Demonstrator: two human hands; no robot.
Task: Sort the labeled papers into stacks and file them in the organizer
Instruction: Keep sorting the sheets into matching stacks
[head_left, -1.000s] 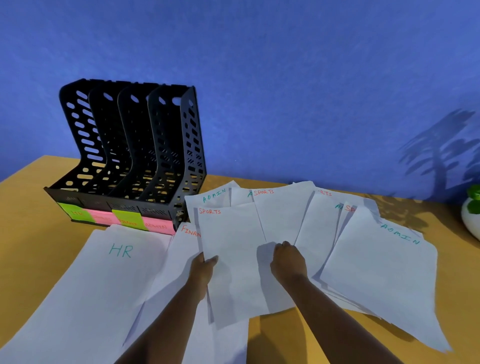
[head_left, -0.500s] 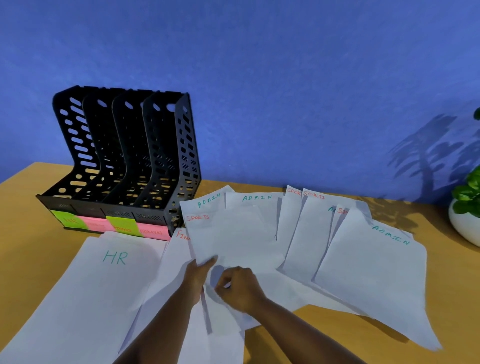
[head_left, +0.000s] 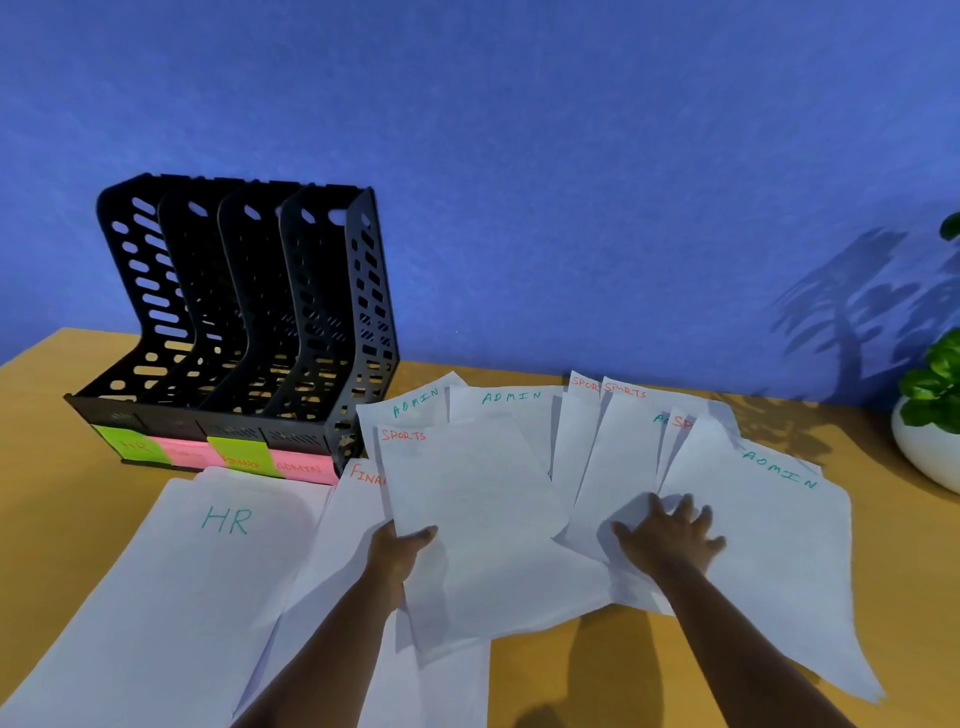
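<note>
- The left hand (head_left: 400, 551) pinches the near-left edge of the front SPORTS sheet (head_left: 478, 519), thumb on top, with the sheet lying over the FINANCE pile (head_left: 358, 519).
- The right hand (head_left: 670, 535) lies flat, fingers spread, on the fanned papers (head_left: 623, 467) just beside the ADMIN sheet (head_left: 769, 530).
- From where I stand, the job in hand looks like gathering the SPORTS pages together; the other red headings (head_left: 625, 389) peek out at the fan's far edge.
- I'd keep the flat hand pressing so the fan doesn't skid while one page slides free.
- Read each heading first, since ADMIN and SPORTS are interleaved.
- The organizer (head_left: 244, 332) stands unfilled at the tabletop's (head_left: 62, 467) back left, behind the HR pile (head_left: 171, 597).
</note>
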